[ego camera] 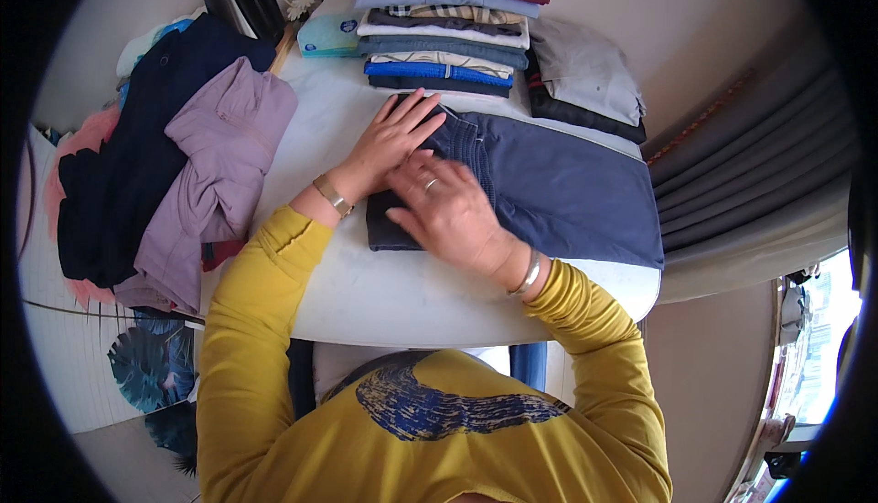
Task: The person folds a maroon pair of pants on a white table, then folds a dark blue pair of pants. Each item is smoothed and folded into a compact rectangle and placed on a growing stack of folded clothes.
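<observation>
A pair of blue-grey trousers (569, 187) lies folded lengthwise on the white table (343, 304), its gathered elastic waistband (480, 160) left of the middle. A darker section of cloth (389, 225) extends left of that waistband; whether it belongs to the same garment, I cannot tell. My left hand (391, 136) rests flat on this dark section with its fingers a little apart. Just in front of it, my right hand (449, 208) is blurred over the cloth beside the waistband, thumb spread from the fingers. Nothing is gripped in either hand. Part of the dark cloth is hidden beneath them.
Behind the trousers rises a stack of folded clothes (446, 43). Grey and black garments (590, 78) lie right of it. A mauve jacket (226, 132) and navy clothing (147, 139) heap up at left. An electric kettle (245, 2) and a tissue pack (329, 33) stand behind.
</observation>
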Demonstrator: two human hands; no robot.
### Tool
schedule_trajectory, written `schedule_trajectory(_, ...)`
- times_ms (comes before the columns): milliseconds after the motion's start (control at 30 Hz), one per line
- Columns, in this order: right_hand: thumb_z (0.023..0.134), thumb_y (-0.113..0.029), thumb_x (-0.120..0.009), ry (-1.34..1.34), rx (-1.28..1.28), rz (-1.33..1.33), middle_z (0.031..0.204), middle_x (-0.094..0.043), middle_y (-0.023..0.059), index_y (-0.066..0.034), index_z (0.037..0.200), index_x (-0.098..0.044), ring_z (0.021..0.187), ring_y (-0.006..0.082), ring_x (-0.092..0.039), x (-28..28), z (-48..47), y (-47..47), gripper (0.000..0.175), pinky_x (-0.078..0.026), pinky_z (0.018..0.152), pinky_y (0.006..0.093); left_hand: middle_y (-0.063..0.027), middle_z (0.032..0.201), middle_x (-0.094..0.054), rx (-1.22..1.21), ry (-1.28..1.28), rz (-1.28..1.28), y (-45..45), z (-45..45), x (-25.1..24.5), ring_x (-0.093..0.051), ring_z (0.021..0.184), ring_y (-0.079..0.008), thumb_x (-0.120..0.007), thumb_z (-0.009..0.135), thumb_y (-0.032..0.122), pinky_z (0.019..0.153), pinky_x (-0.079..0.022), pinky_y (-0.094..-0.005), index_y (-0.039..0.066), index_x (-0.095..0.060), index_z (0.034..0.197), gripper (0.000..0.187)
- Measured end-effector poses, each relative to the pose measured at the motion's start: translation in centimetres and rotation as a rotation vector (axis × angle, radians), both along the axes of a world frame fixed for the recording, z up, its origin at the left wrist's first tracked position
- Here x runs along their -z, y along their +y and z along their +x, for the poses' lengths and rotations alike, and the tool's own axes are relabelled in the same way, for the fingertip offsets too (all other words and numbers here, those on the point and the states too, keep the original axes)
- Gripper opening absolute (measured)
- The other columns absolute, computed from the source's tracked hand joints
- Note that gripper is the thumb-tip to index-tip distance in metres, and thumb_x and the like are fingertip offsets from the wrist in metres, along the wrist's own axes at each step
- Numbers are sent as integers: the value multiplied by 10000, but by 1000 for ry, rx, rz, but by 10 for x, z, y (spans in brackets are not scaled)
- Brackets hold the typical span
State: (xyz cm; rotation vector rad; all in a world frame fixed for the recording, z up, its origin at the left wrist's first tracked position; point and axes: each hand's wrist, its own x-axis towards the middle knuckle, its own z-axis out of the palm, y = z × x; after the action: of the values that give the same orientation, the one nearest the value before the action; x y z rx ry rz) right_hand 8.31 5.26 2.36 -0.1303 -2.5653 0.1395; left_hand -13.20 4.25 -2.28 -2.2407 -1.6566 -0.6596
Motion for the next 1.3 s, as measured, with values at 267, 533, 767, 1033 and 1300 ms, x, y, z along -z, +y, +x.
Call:
schedule_trajectory(267,965,-587,-677,-197,210,-89,1632,-420,240,40,1562,-440,1572,425,-301,0,18,44,897,-323,1223,578,-143,1688,-377,-35,-25,24,-7,10,-8,-288,1592,-352,-677,932,124,1286,-235,-526,26,-499,1537,638)
schedule_trajectory(533,905,-662,-696,-387,268,-233,1701,-298,243,63,1611,-339,1622,390,-180,15,13,53,1074,-268,1246,618,-154,1670,-400,30,-41,-32,-15,25,-2,-283,1592,-346,-676,951,259,1290,-194,-552,1,-469,1556,689)
schedule_trajectory(767,914,-670,-670,-365,272,-223,1701,-312,234,62,1584,-410,1622,378,-189,18,13,53,1025,-272,1248,611,-246,1567,-458,-416,-471,129,-19,7,12,-522,1358,-429,-766,928,187,1111,-447,-472,7,-490,1510,668)
schedule_trajectory(1033,923,-665,-666,-339,266,-265,1702,-315,231,61,1579,-418,1624,366,-192,20,15,54,1009,-253,1262,584,-147,1350,-651,-213,-1672,-347,-31,2,-2,-656,1132,-185,-724,978,33,956,-559,-305,-42,-487,1499,578)
schedule_trajectory(1300,979,-659,-604,-183,178,-377,1668,-368,252,-11,1550,-491,1593,403,-267,22,17,44,871,-299,1230,605,-165,1402,-623,-270,-1439,-69,-49,8,19,-631,1216,-211,-730,949,-27,1040,-522,-322,-38,-434,1546,667)
